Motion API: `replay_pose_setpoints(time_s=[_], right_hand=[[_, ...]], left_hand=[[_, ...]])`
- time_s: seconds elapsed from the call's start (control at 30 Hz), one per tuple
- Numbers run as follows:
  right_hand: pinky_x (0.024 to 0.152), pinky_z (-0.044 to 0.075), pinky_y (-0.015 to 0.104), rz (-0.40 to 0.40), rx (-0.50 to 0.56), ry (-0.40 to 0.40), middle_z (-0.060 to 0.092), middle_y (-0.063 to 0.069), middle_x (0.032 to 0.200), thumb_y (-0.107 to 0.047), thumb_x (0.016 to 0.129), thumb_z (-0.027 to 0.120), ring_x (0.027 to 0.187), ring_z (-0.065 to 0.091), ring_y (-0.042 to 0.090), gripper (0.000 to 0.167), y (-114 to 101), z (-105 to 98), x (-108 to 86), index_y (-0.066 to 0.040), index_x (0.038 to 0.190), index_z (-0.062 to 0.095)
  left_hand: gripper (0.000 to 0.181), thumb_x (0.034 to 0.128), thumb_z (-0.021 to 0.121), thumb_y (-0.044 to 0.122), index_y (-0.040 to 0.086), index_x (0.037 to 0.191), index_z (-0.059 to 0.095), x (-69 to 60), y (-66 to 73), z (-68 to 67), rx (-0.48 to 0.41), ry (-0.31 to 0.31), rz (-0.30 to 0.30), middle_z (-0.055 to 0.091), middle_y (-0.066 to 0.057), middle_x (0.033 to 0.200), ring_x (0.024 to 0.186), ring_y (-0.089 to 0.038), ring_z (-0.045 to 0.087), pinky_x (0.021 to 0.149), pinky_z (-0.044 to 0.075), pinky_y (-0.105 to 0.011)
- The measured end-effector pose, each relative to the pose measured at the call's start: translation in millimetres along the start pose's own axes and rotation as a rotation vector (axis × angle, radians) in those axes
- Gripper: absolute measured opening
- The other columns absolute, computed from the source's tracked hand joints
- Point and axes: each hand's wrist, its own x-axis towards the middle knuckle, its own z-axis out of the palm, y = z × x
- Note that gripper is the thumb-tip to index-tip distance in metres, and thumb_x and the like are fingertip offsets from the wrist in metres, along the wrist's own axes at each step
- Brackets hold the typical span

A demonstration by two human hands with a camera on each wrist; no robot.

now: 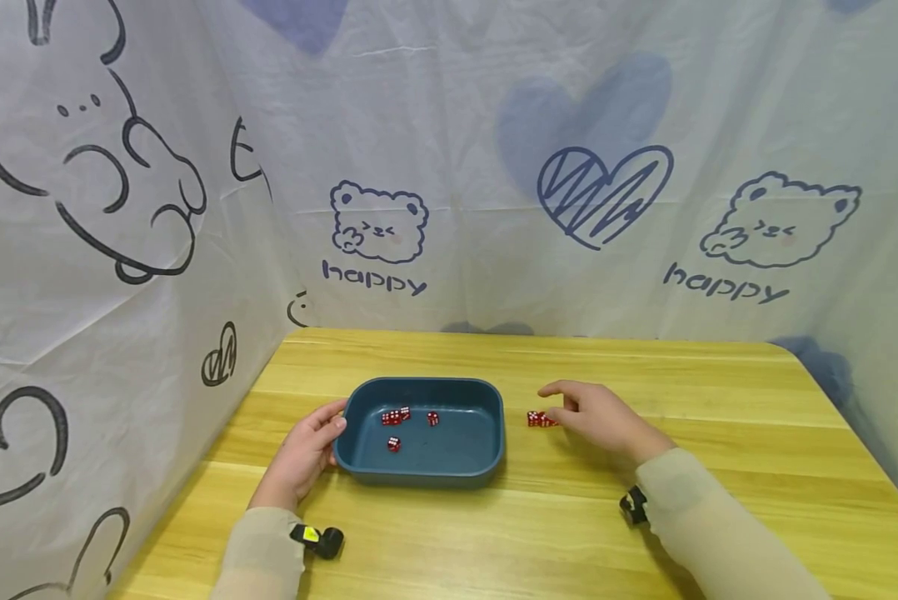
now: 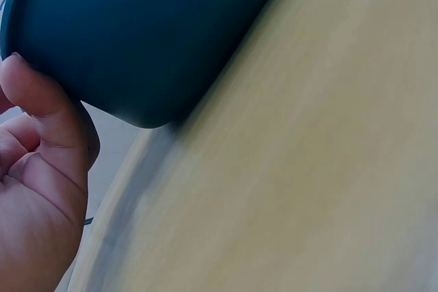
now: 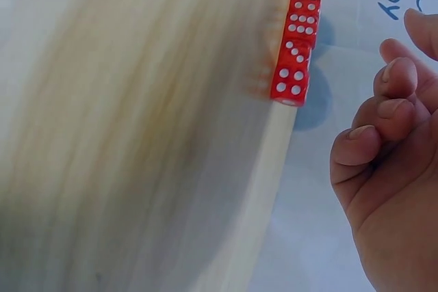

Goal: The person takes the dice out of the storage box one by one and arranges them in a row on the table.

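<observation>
While the right hand (image 1: 602, 417) holds nothing, its fingers loosely bent, the short row of red, white-pipped cube dice (image 1: 541, 419) lies just left of it, long axis roughly parallel to the yellow wood-grained table (image 1: 644, 367)'s far edge (the left hand (image 1: 304, 454) is well apart). Further left, that hand grips the left end of the blue-green, plastic-looking oblong tray (image 1: 419, 479) holding more red dice (image 1: 432, 418).

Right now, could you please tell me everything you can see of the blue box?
The blue box is a dark, shallow, open-topped rectangle with rounded corners, smooth walls and a slightly shiny floor; it looks like plastic. It appears to sit upright on the wooden table, its long side facing the person. Several red dice lie inside, mostly toward its left half. The left hand holds its left end, thumb at the rim.
</observation>
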Motion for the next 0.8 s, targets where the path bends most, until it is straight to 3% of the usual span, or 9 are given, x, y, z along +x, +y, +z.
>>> replay_pose_setpoints(time_s=[0.33, 0.8], right_hand=[[0.056, 0.04, 0.03, -0.011, 0.001, -0.01, 0.053, -0.002, 0.072, -0.028, 0.099, 0.066, 0.06, 0.045, 0.014, 0.034, -16.6, -0.3, 3.0, -0.023, 0.133, 0.066], [0.057, 0.044, 0.03, -0.073, 0.022, -0.037, 0.057, -0.005, 0.072, -0.034, 0.099, 0.068, 0.06, 0.051, 0.014, 0.033, -42.2, 1.1, 8.6, -0.026, 0.13, 0.066]], left_hand=[[0.049, 0.1078, 0.051, 0.014, -0.005, 0.152, 0.038, -0.2, 0.0, -0.9, 0.006, -0.004, -0.001, 0.054, -0.015, 0.119, 0.066, -0.011, 0.053, 0.055, 0.046, -0.019], [0.048, 0.1075, 0.051, 0.013, -0.004, 0.151, 0.039, 0.2, -1.1, -1.0, 0.004, -0.002, 0.0, 0.055, -0.012, 0.112, 0.065, -0.011, 0.053, 0.055, 0.045, -0.019]])
